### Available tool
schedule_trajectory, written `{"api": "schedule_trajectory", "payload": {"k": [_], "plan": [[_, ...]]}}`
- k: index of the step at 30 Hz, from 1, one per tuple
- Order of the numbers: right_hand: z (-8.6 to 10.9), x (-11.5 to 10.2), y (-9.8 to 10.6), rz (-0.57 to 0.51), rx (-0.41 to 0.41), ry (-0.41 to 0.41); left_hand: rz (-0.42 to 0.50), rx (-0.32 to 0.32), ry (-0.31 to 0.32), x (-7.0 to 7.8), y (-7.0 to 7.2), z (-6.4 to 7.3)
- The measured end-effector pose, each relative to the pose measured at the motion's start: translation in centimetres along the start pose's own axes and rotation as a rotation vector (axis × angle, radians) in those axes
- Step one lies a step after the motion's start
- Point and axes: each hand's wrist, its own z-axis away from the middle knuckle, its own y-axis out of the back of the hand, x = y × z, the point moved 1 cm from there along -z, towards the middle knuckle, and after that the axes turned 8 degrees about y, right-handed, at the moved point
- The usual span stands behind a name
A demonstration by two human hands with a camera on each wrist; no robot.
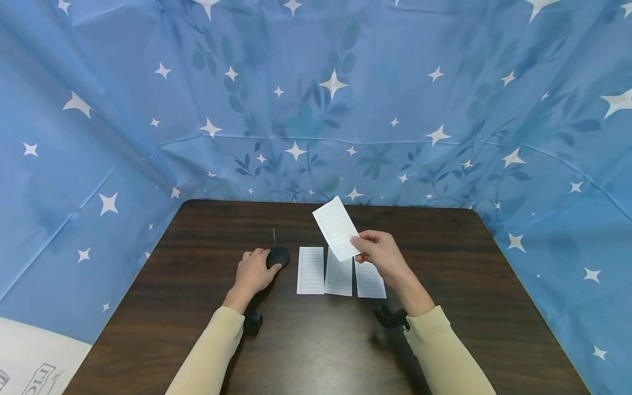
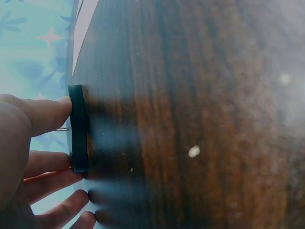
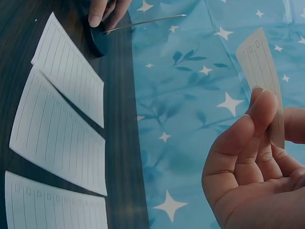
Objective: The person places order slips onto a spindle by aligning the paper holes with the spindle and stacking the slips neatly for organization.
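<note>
A curving, ruled white paper slip (image 1: 337, 227), pinched near one corner by the right grip (image 1: 382, 255), could buckle if squeezed harder; the thin metal spike (image 1: 274, 236) just beyond the left grip (image 1: 253, 272) could prick a careless reach. That grip pinches the spike's round black base (image 1: 279, 257); three matching slips (image 1: 338, 280) lie below the right grip on the dark wood-grain surface (image 1: 321, 340).

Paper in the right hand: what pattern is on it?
The paper has thin lines, with little boxes along one edge; the right wrist view shows it best.
</note>
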Motion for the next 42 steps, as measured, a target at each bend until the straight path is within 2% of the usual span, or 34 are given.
{"api": "schedule_trajectory", "payload": {"k": [8,42], "plan": [[-0.2,-0.3,-1.4,-0.036,-0.024,-0.002,-0.005,-0.001,0.004,-0.1,-0.1,0.3],[-2.0,-1.6,-5.1,-0.094,-0.075,0.0,0.032,-0.001,-0.002,0.0,0.3,0.1]]}}
